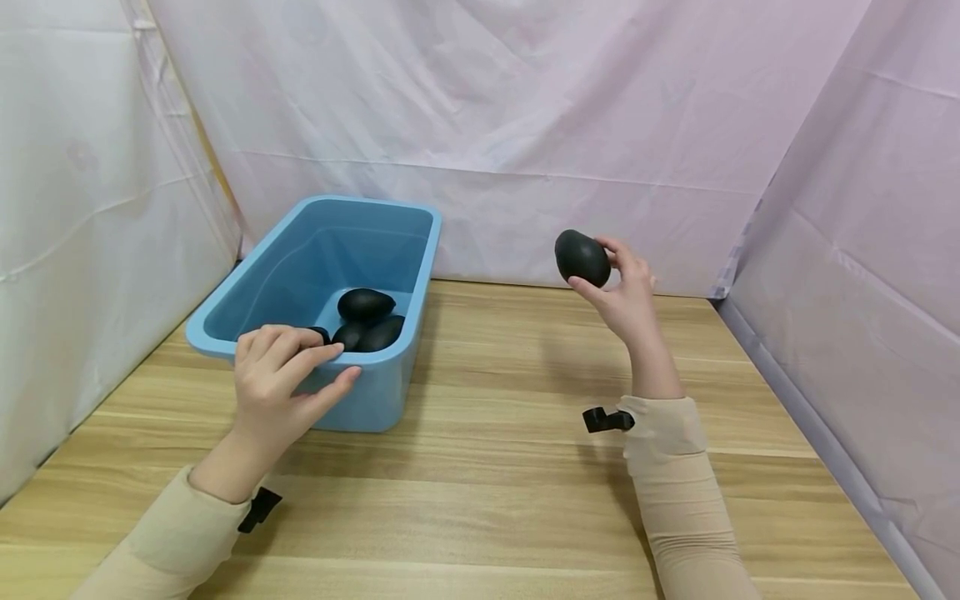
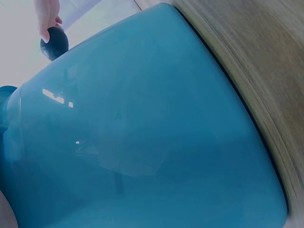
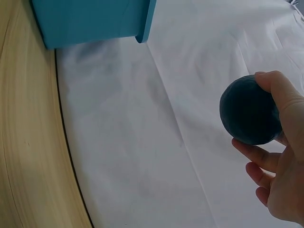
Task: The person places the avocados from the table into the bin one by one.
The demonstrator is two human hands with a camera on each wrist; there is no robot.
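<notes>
A blue plastic bin (image 1: 390, 275) stands on the wooden table at the left, with several black egg-shaped objects (image 1: 365, 305) at its bottom. My left hand (image 1: 281, 379) rests on the bin's near rim, fingers over the edge and thumb on the outer wall (image 2: 142, 142). My right hand (image 1: 622, 292) is raised above the table to the right of the bin and pinches another black egg-shaped object (image 1: 582, 257) between thumb and fingertips. The right wrist view shows that object (image 3: 249, 116) close up in my fingers (image 3: 278, 90), with the bin's corner (image 3: 95, 21) behind.
The wooden table (image 1: 510, 433) is enclosed by pale fabric walls (image 1: 525, 125) at the back and both sides. Bare wood lies between the bin and the right wall. Small black clips sit on both beige sleeves (image 1: 678, 475).
</notes>
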